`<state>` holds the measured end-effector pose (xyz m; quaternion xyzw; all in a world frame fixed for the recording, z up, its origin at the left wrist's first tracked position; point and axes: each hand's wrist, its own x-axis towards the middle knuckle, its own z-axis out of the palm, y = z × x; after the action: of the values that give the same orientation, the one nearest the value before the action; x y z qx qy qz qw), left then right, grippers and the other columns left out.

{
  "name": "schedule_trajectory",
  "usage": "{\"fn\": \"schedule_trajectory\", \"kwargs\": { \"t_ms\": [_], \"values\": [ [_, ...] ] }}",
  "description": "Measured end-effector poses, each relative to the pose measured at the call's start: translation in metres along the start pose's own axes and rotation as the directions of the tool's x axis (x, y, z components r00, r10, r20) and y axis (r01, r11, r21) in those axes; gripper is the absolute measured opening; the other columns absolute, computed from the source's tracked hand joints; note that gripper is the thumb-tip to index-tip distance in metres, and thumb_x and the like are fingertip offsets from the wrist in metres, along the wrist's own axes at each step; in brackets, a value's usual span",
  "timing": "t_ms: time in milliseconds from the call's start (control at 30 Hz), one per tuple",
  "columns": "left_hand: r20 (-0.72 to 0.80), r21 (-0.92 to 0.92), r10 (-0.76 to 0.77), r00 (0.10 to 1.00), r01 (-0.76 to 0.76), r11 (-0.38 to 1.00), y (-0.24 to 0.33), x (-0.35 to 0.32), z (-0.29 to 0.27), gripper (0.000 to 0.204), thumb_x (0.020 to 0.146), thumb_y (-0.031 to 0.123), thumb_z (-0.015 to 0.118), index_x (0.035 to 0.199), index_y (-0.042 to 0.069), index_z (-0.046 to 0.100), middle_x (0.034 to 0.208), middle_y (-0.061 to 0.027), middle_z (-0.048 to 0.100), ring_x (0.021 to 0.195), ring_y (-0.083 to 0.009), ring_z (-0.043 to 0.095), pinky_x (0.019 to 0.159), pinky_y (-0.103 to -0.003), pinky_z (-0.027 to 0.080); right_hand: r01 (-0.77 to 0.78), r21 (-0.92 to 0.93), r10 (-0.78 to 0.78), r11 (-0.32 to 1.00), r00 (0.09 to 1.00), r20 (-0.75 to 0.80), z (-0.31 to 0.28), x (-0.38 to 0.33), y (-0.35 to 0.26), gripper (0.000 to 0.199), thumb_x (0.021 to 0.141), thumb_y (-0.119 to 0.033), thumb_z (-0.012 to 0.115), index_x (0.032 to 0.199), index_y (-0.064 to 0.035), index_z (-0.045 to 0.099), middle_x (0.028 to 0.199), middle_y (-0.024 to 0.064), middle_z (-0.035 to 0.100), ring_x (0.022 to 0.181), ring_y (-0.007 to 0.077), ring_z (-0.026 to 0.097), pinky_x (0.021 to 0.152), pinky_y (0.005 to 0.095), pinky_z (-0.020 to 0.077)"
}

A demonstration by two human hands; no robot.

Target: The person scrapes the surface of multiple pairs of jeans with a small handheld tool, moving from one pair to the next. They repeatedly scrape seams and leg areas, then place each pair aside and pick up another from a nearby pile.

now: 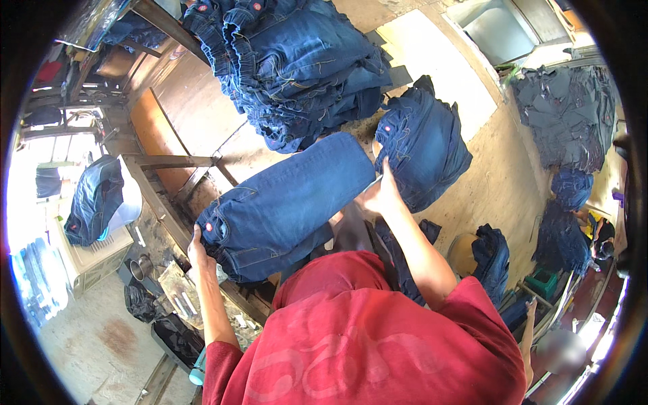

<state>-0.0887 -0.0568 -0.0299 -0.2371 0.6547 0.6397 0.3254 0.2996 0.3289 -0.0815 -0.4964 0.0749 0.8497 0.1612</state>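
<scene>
A folded pair of blue jeans (307,179) lies stretched between my two hands, slanting up to the right in front of my red shirt. My left hand (200,253) grips its waistband end, beside a small red round tag. At the other end, my right hand (383,192) holds the edge with the thumb on top; its fingers underneath are partly hidden. More denim shows below the folded pair, near my lap. Just beyond my right hand sits a bunched pile of jeans (425,145). A tall stack of jeans (304,64) with elastic waistbands rises ahead.
At the left, jeans (94,199) drape over a pale machine (101,253). Dark grey garments (567,111) are heaped at the far right, with more denim (563,229) nearer. A wooden beam (179,162) stands left of the stack. Another person's arm (528,337) shows at lower right.
</scene>
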Motion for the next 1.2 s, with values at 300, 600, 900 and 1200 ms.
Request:
{"fn": "schedule_trajectory", "kwargs": {
  "t_ms": [300, 600, 900, 1200],
  "values": [
    [0.122, 0.350, 0.152, 0.981, -0.185, 0.918, -0.019, -0.064, 0.046, 0.054, 0.104, 0.024, 0.079, 0.147, -0.003, 0.062, 0.144, -0.0128, 0.070, 0.131, -0.0245, 0.066, 0.115, -0.039, 0.048, 0.789, -0.004, -0.750, 0.615, 0.583, -0.312, 0.005, 0.043, -0.142, 0.039, 0.095, -0.015, 0.086, 0.128, -0.0009, 0.069, 0.127, 0.0149, 0.075, 0.107, 0.0312, 0.075, 0.099, 0.0500, 0.0625],
    [0.139, 0.640, 0.388, 0.911, -0.382, 0.667, -0.009, 0.025, 0.067, 0.044, 0.101, 0.027, 0.080, 0.124, -0.009, 0.070, 0.113, -0.0173, 0.079, 0.102, -0.0246, 0.073, 0.099, -0.037, 0.054, 0.714, -0.337, -0.772, 0.614, 0.454, -0.444, 0.009, 0.013, -0.219, 0.041, 0.082, -0.012, 0.094, 0.113, -0.0030, 0.069, 0.116, 0.0112, 0.072, 0.101, 0.0269, 0.070, 0.076, 0.0463, 0.0570],
    [0.658, 0.667, 0.618, 0.431, -0.714, -0.212, -0.070, -0.114, 0.230, 0.049, 0.092, 0.026, 0.081, 0.133, 0.005, 0.066, 0.148, -0.0236, 0.059, 0.145, -0.0418, 0.051, 0.122, -0.059, 0.038, 0.764, -0.485, -0.904, 0.425, 0.327, -0.276, 0.044, -0.039, -0.200, 0.032, 0.087, -0.009, 0.092, 0.107, -0.0065, 0.068, 0.103, 0.0039, 0.070, 0.095, 0.0181, 0.066, 0.081, 0.0349, 0.0514],
    [0.966, 0.246, 0.182, 0.185, -0.874, -0.418, -0.209, -0.162, 0.353, 0.104, 0.087, 0.053, 0.080, 0.166, -0.002, 0.041, 0.178, -0.0200, 0.029, 0.168, -0.0421, 0.014, 0.129, -0.075, 0.012, 0.762, -0.496, -0.885, -0.416, -0.214, 0.414, 0.141, -0.136, -0.110, 0.047, 0.100, -0.015, 0.085, 0.087, -0.0146, 0.041, 0.086, -0.0053, 0.038, 0.080, 0.0088, 0.039, 0.074, 0.0273, 0.0368]
  ]
}}
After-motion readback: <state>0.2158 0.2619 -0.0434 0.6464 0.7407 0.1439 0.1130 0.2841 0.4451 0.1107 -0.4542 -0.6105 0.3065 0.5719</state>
